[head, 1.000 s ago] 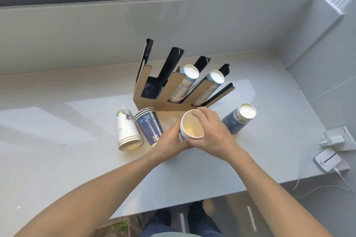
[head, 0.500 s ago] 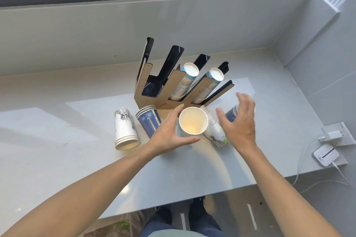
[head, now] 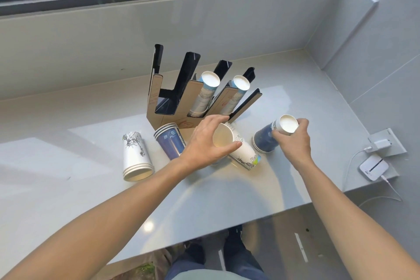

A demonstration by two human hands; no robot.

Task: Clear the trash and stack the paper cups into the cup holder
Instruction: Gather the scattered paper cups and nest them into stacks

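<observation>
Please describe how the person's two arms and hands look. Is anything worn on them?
Both forearms are bare up to the frame edge: no sleeves show. The left hand and right hand wear no gloves. No watch, bracelet or ring shows on the sides of the wrists and fingers that face the camera. No markings, cables or straps are visible on either arm.

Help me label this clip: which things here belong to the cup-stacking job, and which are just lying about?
Job:
cup holder
two cup stacks in the holder
white cup stack
blue cup stack
cup in left hand
lying white cup
dark blue stack gripped by right hand

Lying about:
white device
charger
</observation>
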